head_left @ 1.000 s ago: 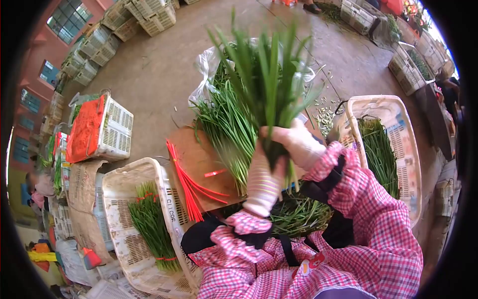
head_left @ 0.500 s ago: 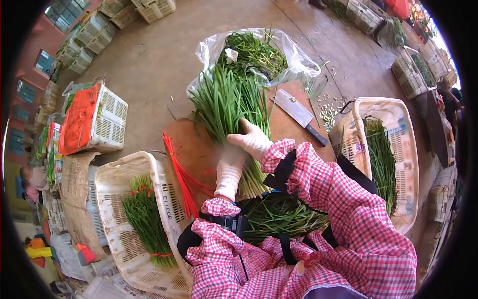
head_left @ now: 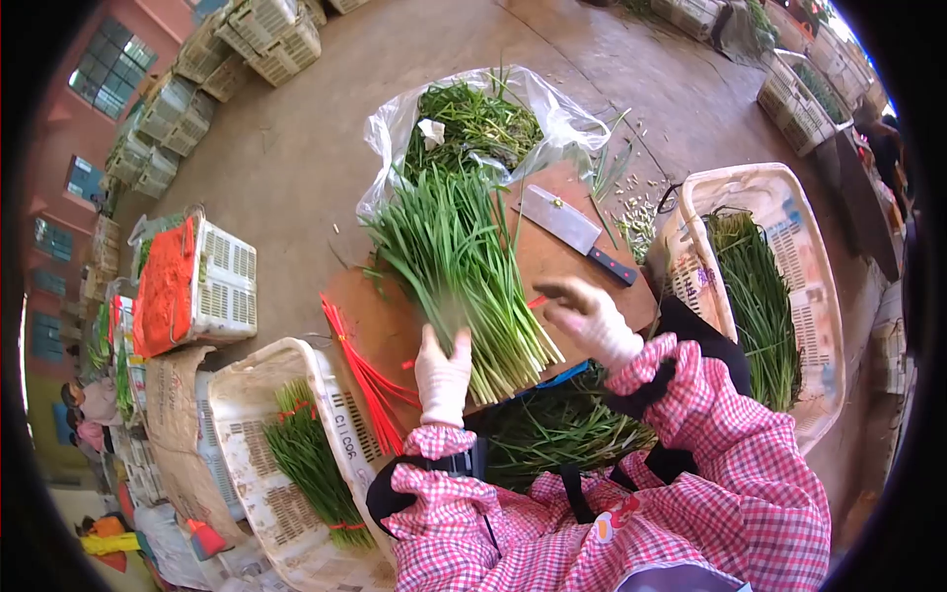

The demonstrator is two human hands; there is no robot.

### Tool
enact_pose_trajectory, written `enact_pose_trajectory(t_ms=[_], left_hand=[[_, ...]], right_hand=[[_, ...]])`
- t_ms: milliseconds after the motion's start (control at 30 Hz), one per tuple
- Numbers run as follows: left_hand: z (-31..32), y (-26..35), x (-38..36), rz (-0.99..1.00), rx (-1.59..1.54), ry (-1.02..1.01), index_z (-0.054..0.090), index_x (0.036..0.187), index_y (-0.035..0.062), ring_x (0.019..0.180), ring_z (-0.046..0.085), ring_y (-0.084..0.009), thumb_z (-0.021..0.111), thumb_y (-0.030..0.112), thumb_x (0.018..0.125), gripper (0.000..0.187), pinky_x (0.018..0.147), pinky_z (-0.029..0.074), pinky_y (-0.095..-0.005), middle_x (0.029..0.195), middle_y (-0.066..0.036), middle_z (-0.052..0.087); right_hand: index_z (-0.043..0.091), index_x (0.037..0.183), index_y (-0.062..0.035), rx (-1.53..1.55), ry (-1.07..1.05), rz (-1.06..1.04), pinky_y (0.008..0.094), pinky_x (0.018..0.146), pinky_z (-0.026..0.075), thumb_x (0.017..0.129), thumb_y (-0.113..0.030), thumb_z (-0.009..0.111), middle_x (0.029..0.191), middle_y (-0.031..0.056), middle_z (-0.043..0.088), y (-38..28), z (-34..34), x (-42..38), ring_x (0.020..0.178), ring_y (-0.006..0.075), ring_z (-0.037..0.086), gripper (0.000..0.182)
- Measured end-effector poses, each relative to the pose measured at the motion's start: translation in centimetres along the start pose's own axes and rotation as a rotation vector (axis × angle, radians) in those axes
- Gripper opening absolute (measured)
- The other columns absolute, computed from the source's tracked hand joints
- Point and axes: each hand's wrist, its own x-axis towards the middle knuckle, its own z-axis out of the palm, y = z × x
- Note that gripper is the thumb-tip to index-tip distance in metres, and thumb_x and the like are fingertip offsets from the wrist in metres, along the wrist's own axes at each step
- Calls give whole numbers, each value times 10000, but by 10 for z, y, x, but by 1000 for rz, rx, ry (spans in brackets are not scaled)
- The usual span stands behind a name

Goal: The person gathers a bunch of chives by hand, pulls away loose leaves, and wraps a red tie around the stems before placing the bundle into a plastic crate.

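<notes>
A loose bunch of long green garlic chives (head_left: 459,257) lies on the brown board (head_left: 582,266), with its pale cut ends toward me. My gloved left hand (head_left: 443,377) grips the lower left side of the bunch, thumb against the stems; some fingers are hidden. To the right of the stems, my gloved right hand (head_left: 592,321) has its fingertips pinched at the end of a red tie (head_left: 538,302). More red ties (head_left: 365,380) lie in a bundle on the board's left side. A cleaver (head_left: 560,217) with a dark handle rests on the board's right.
A clear plastic bag (head_left: 385,133) of trimmed greens stands beyond the board. At left, a white crate (head_left: 326,395) holds tied bunches; another white crate (head_left: 824,326) with chives stands at right. Loose leaves (head_left: 552,424) lie below the board. An orange-covered crate (head_left: 227,266) is farther left.
My right hand has left the top of the bunch and moved right to the red tie. My left hand has shifted down and left along the stems, which now lie spread on the board.
</notes>
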Motion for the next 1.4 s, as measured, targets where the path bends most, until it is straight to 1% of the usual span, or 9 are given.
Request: enact_pose_trajectory(t_ms=[133,333,667,800,967,1033,1100,1200,1400], left_hand=[[2,0,-27,-2,79,83,485,1237,-73,979,608,-405,681,325,820,609,844,484,-408,1062,-284,617],[13,-5,-24,-17,128,-19,487,1252,-93,1142,531,-400,652,357,830,639,992,411,-401,1207,-300,552],[20,13,-29,-25,145,-40,420,1302,-111,1247,438,-404,615,342,858,664,1059,345,-396,1330,-310,449],[34,8,-30,4,283,-24,338,1337,-122,1286,377,-416,590,326,868,696,1090,309,-411,1379,-329,364],[20,14,-31,-58,78,-46,317,1360,-100,1221,469,-357,565,191,913,588,1044,356,-383,1340,-307,435],[17,-13,-22,11,188,51,299,1405,-45,1243,450,-358,560,303,926,647,1037,365,-377,1393,-274,402],[4,32,-35,-58,178,65,287,1419,-31,1260,433,-354,559,314,923,663,1058,342,-369,1417,-253,384],[4,38,-36,306,215,182,310,1407,-37,1290,395,-332,559,226,920,607,1082,308,-378,1416,-235,386],[51,130,-94,454,-388,-135,377,1385,-11,1299,391,-278,503,49,902,502,1078,322,-379,1428,-163,390]], right_hand=[[642,1047,-95,-405,40,-224,392,805,509,780,-121,652,966,147,637,24,15,-51,896,337,621,269],[663,976,-118,-494,-667,-164,413,757,521,793,-277,634,891,102,652,33,35,-107,864,306,637,244],[645,1011,-109,-550,-415,-345,435,732,518,745,-257,653,883,127,658,50,65,-73,829,333,640,304],[639,1048,-111,-538,-530,-239,424,720,521,767,-249,642,857,135,662,39,63,-69,805,338,640,313],[630,1079,-115,-386,-604,-166,425,772,506,793,-257,619,953,136,651,31,51,-115,896,344,618,319],[648,1038,-123,-306,-559,-159,422,734,506,787,-262,598,888,136,667,30,43,-133,848,344,631,291],[633,1089,-105,-232,-530,-95,405,762,505,811,-243,593,935,135,668,14,20,-150,874,332,632,313],[621,1118,-80,-74,-385,-107,381,804,499,844,-220,577,979,134,670,-2,-28,-181,911,307,636,311],[605,1183,-57,21,222,55,325,903,468,860,-207,623,1052,114,670,-28,-201,-270,995,212,625,356]])
